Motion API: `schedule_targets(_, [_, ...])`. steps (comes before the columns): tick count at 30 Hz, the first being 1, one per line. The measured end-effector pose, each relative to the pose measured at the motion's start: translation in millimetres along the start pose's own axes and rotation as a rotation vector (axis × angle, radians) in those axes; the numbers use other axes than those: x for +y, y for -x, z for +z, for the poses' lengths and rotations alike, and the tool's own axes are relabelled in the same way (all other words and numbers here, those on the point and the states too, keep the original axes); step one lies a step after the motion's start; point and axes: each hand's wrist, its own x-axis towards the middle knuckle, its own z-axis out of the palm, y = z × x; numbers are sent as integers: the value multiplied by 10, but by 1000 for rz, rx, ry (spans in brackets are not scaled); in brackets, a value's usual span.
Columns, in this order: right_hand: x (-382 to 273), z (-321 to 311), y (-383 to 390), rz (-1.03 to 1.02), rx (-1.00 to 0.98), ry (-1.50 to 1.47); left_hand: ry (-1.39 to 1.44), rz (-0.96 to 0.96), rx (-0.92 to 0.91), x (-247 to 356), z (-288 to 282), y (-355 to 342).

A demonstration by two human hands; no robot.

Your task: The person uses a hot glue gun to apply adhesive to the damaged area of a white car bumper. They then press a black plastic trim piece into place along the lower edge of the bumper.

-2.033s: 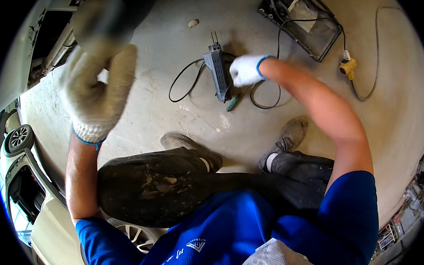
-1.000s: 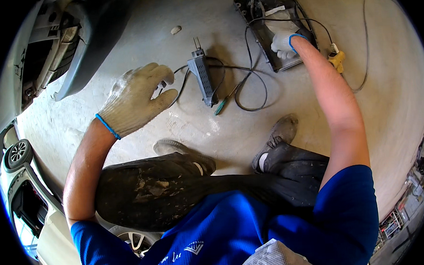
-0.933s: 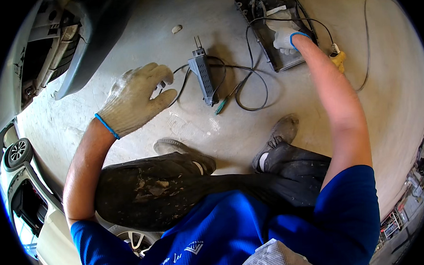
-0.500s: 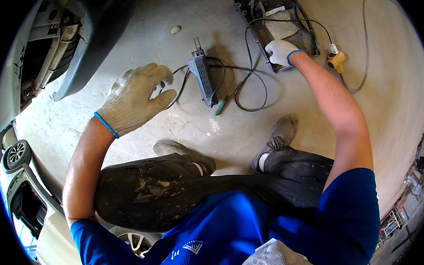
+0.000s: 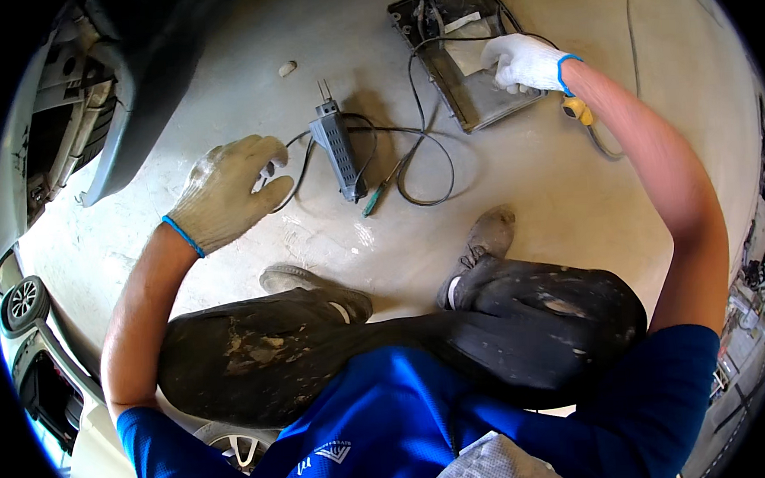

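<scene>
My left hand, in a soiled knit glove with a blue cuff, hovers above the floor. Its fingers curl inward with the thumb apart, and small greyish bits too small to name show between them. To its right a dark grey hot stapler with two thin metal prongs lies on the concrete. My right hand, in a whiter glove, is over the right part of a black plastic tray. Its fingers are bent downward, and whatever they hold, if anything, is hidden. Pliers and a light-coloured packet lie in the tray.
A black cable loops between stapler and tray, beside a green-tipped tool. A yellow connector lies right of the tray. A car bumper stands at the far left. A pale stone-like piece lies on the floor.
My right hand has moved from the tray's near left edge to over its right part. The floor objects have shifted left in view. My left hand keeps about the same pose.
</scene>
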Motion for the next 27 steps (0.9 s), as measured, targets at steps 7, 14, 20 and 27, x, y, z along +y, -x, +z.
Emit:
schedule_targets(7, [464,260,165,-125,397,-440,21,-86,-175,-195,238,-462])
schedule_targets(14, [717,469,165,-132,727,-696,157,-134,-135,-481,609,-896])
schedule_targets(20, [703,537,104,-113,738,-694,219,-254,-137,-618,898,-986])
schedule_targets(27, [1020,738,-203,-266,898,-314,174,-248,-170,-660,1038,-1089])
